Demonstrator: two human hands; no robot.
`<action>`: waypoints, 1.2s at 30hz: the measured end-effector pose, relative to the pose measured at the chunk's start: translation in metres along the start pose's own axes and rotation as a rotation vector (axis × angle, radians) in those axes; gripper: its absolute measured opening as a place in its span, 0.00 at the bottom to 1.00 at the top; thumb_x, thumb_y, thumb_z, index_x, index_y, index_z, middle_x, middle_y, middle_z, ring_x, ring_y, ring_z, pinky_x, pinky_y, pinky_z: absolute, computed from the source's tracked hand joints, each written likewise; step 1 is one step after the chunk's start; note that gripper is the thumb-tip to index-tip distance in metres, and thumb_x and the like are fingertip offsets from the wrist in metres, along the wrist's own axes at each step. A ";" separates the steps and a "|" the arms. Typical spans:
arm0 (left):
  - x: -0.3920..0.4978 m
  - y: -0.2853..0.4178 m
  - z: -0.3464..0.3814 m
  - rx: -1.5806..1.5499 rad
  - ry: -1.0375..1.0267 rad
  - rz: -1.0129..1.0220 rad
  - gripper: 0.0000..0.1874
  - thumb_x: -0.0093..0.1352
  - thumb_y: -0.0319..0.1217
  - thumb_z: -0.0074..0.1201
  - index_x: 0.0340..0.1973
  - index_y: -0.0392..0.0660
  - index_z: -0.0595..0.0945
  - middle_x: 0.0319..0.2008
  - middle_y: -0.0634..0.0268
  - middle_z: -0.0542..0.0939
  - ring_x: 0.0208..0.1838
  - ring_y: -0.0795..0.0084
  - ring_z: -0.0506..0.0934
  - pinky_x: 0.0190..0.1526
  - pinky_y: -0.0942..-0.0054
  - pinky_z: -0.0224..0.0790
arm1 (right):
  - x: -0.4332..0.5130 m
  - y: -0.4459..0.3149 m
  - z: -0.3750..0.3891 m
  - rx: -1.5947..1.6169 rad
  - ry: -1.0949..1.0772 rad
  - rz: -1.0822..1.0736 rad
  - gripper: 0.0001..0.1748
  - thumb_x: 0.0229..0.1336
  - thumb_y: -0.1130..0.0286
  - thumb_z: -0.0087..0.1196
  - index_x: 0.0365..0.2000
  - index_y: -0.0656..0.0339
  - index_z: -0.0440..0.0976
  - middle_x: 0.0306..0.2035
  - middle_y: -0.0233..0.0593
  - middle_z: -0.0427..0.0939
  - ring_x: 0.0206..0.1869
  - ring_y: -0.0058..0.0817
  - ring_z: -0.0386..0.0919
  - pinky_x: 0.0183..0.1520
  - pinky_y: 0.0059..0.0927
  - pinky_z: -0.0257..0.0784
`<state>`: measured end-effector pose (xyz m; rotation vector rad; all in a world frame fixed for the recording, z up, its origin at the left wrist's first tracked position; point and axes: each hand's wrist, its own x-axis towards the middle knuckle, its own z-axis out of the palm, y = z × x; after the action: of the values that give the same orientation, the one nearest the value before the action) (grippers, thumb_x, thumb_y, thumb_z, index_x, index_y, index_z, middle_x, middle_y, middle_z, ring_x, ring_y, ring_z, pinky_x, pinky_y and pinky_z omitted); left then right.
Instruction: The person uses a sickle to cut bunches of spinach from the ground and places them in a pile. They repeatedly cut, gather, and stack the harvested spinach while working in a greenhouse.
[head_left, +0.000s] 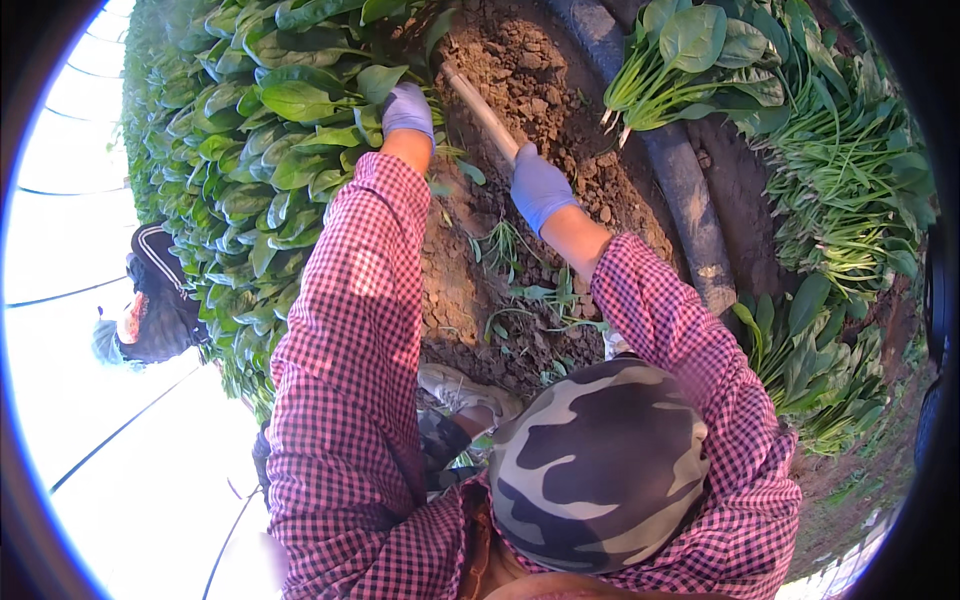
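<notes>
My left hand (409, 112), in a purple-blue glove, reaches in at the edge of a dense stand of leafy spinach plants (300, 101). Leaves cover its fingers, so I cannot tell whether they grip any stems. Gloved the same way, my right hand (538, 187) is closed around a wooden tool handle (480, 109). The handle slants up and left from that fist, its far end close to the plants' edge. No blade can be made out. Crumbly brown soil (529, 60) lies beside and beyond the handle.
A dark hose or pipe (686, 199) runs along the ground at right. Cut spinach (675, 64) lies across it, and more heaped spinach (840, 187) is farther right. Loose leaves (551, 292) and a shoe (465, 394) are below my hands. Another person (169, 300) is at far left.
</notes>
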<state>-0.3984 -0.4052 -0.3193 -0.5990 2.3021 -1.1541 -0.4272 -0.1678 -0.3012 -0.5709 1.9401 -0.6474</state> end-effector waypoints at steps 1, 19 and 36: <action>-0.002 -0.001 0.000 0.008 0.048 -0.022 0.10 0.66 0.31 0.49 0.38 0.51 0.84 0.36 0.66 0.84 0.39 0.67 0.83 0.39 0.64 0.70 | -0.005 0.002 -0.002 0.024 -0.007 -0.001 0.12 0.66 0.74 0.38 0.47 0.70 0.65 0.33 0.56 0.79 0.34 0.48 0.82 0.38 0.44 0.77; -0.124 -0.106 -0.110 -0.685 0.472 0.035 0.31 0.53 0.31 0.58 0.54 0.50 0.72 0.37 0.69 0.78 0.45 0.68 0.76 0.56 0.59 0.58 | -0.106 0.019 -0.060 0.150 0.541 -0.589 0.41 0.51 0.52 0.65 0.57 0.69 0.63 0.50 0.55 0.71 0.48 0.43 0.76 0.49 0.40 0.73; -0.325 -0.172 -0.212 -0.566 0.274 -0.025 0.38 0.59 0.24 0.49 0.67 0.45 0.61 0.31 0.70 0.75 0.37 0.67 0.75 0.46 0.62 0.61 | -0.168 -0.011 -0.090 1.679 -0.426 -0.533 0.11 0.62 0.79 0.53 0.44 0.63 0.75 0.32 0.27 0.74 0.17 0.06 0.57 0.16 0.08 0.51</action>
<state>-0.2441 -0.1821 0.0074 -0.7013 2.8881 -0.6080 -0.4370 -0.0520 -0.1495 -0.0552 0.3619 -1.9236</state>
